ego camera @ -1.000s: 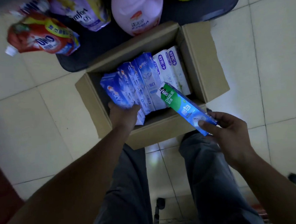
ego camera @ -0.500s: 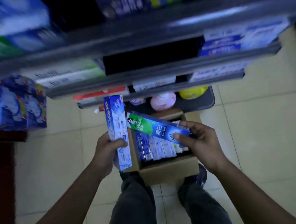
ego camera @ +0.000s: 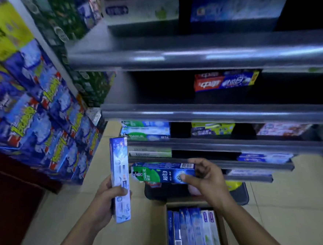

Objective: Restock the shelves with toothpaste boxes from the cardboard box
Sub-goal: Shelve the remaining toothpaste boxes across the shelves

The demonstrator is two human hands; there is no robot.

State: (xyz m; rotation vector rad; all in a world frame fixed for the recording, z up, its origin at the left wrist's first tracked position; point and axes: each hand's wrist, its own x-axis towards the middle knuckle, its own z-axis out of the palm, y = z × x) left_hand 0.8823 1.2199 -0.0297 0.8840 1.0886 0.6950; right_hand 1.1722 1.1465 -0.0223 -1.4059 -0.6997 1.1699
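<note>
Gray shelves (ego camera: pixel 204 111) stand in front, and blue packs (ego camera: pixel 41 115) are stacked high on the left. The cardboard box (ego camera: pixel 158 227) sits on the floor below, with toothpaste boxes (ego camera: pixel 193 229) standing inside. The left hand (ego camera: pixel 107 200) grips a blue box (ego camera: pixel 120 175) upright, and the right hand (ego camera: pixel 206 178) pinches a green box (ego camera: pixel 160 173) sideways before the low shelves.

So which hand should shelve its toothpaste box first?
Probably the right hand: its green-and-blue toothpaste box lies horizontal before the grey metal shelf rails, below matching green boxes. The left hand holds its blue toothpaste box upright, off to the side.
</note>
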